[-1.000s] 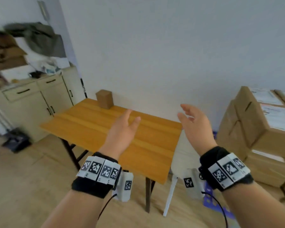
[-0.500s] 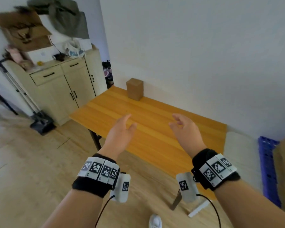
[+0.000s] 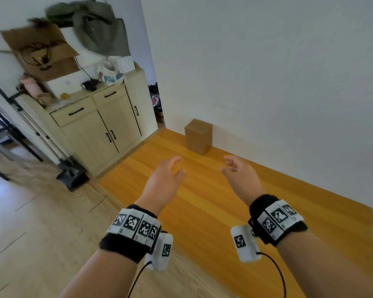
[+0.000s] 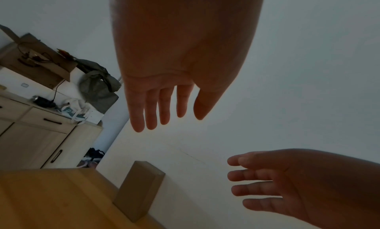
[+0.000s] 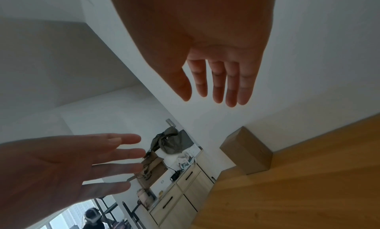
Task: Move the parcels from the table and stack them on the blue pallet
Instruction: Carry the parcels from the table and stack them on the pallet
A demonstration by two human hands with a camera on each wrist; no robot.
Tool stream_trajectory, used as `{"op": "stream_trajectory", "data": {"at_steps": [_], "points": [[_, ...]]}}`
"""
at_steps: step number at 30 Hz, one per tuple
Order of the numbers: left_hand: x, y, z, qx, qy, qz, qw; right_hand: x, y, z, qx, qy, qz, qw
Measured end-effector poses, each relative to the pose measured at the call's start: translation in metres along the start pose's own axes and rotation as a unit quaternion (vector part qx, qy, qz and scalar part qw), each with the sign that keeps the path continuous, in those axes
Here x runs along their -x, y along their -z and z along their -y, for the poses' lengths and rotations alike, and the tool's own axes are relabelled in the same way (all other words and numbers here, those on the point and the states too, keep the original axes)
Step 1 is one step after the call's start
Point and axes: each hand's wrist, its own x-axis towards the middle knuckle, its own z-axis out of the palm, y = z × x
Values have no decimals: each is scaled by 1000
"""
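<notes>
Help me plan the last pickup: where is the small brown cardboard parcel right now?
In the head view, the small brown cardboard parcel stands upright at the wooden table's far edge by the white wall.

we count one brown parcel (image 3: 198, 137) standing on one wooden table (image 3: 235, 211), and two hands above it, one left hand (image 3: 164, 179) and one right hand (image 3: 241, 175), each wrist wearing one black band (image 3: 125, 246). beside the table we see one pale cabinet (image 3: 103, 125) with two drawers and three doors, and on top of it one open cardboard box (image 3: 43, 52) and one grey-green cloth (image 3: 95, 26).
</notes>
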Motion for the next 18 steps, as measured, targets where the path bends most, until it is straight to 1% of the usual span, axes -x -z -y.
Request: {"op": "stream_trajectory", "data": {"at_steps": [4,7,12,18], "points": [[-43,-2,20,17,26,20,999,-45,-12,1,-2,-18,9,1000],[-86,-3,30,17,30,33,999,-78,-20,-2,0,-40,4,999],[-174,-8,41,45,29,75,996,-133,-36,-9,31,-84,-11,996],[-285,-13,60,8,14,126,992,-203,-68,-8,23,-164,-18,986]]}}
